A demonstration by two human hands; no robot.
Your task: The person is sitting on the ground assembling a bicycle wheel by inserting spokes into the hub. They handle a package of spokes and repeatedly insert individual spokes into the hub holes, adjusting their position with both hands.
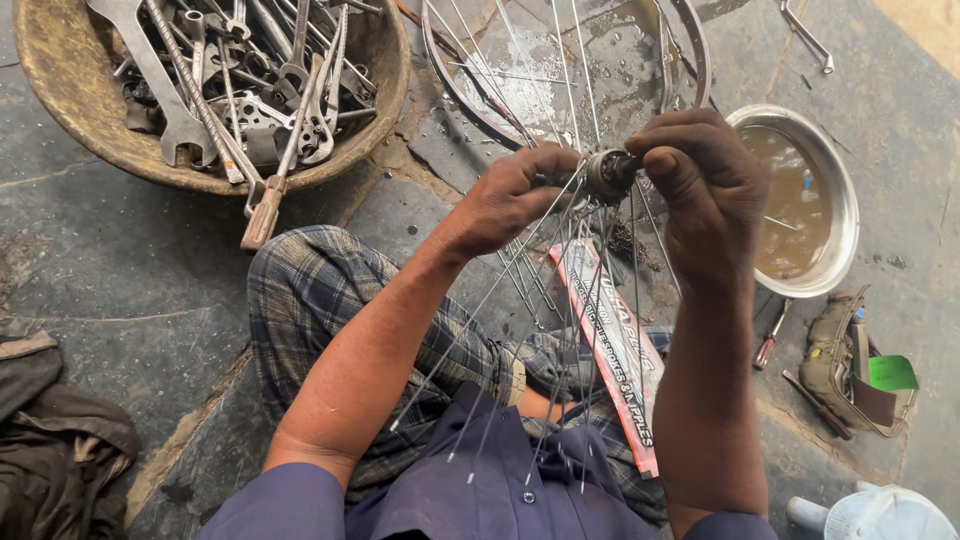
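Head view: nearest to the camera is the person's dark blue shirt (480, 490), and above it the checked cloth (320, 300) over the bent knees. Loose thin spokes (500, 330) hang down from the hub across the lap, their free ends over the shirt. Under them lies a long flat pink and white packet (615, 350), slanted over the right knee.

Both forearms go up to the middle of the picture. The left hand (510, 195) has its grip closed on the left side of the hub; the fingers are curled around spokes there. The right hand (705, 180) has its grip closed on the metal wheel hub (608, 172) from the right, with the thumb pressed on its end. The hub is held in the air between the two hands, above the knees.

On the stone floor (140, 280) at the right are a screwdriver with red handle (770, 340) and a worn open pouch (855, 365) with a green piece in it. A white plastic thing (880, 515) is in the lower right corner, and dark cloth (50, 440) lies at the left edge.

Farther away, a round steel bowl (845, 200) with brown liquid stands just beside the right hand. Behind the hands lies a bicycle rim with spokes (560, 60). At the top left, a rusty pan (60, 90) is full of spanners and wrenches (240, 80).
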